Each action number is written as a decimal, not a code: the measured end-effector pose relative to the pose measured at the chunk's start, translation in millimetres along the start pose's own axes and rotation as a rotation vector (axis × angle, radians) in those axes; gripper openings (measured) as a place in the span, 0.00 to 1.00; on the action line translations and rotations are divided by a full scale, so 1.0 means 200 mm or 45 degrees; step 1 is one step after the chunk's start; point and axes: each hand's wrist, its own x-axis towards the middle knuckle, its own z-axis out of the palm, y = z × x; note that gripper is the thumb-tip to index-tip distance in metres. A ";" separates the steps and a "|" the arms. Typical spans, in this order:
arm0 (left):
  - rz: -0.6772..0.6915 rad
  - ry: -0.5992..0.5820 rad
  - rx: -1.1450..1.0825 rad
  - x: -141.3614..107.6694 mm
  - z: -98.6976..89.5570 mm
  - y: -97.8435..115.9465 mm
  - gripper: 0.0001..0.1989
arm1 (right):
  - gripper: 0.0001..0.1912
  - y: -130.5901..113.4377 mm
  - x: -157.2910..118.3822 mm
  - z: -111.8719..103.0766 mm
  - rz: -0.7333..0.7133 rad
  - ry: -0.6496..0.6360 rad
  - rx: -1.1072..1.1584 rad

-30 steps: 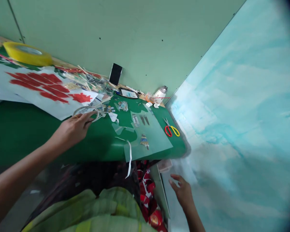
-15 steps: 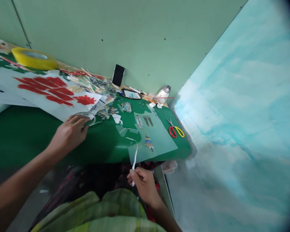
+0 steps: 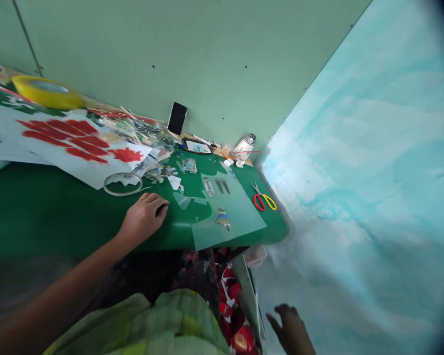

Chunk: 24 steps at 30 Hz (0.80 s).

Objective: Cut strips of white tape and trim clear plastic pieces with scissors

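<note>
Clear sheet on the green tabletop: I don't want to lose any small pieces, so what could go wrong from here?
The clear sheet reaches the tabletop's front edge, so a brush of clothing might drag it off. The striped cut-out lies on its near part and could slide down with it; whether it is stuck down, I can't tell. The left hand is near some clear scraps, and a sideways sweep might scatter them.

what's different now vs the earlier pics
The left hand has let go of the ring and moved right, nearer the table's front edge. The right hand, which gripped the white strip, has swung right and down; the strip is no longer visible. The scissors, phone and clear sheet stayed put.
</note>
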 end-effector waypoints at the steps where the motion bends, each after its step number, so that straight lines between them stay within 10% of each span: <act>1: 0.003 0.012 0.004 0.00 0.01 0.00 0.12 | 0.20 -0.08 0.04 -0.05 -0.065 0.084 0.080; 6: 0.051 0.073 0.033 -0.03 0.02 -0.01 0.12 | 0.14 -0.90 0.43 -0.29 -0.709 0.214 0.552; 11: 0.120 0.114 0.046 -0.04 0.01 -0.01 0.11 | 0.18 -1.60 0.85 -0.29 -1.002 0.043 0.044; 24: 0.050 0.102 -0.062 -0.07 0.02 -0.01 0.10 | 0.23 -1.80 1.06 -0.19 -0.889 -0.251 -0.168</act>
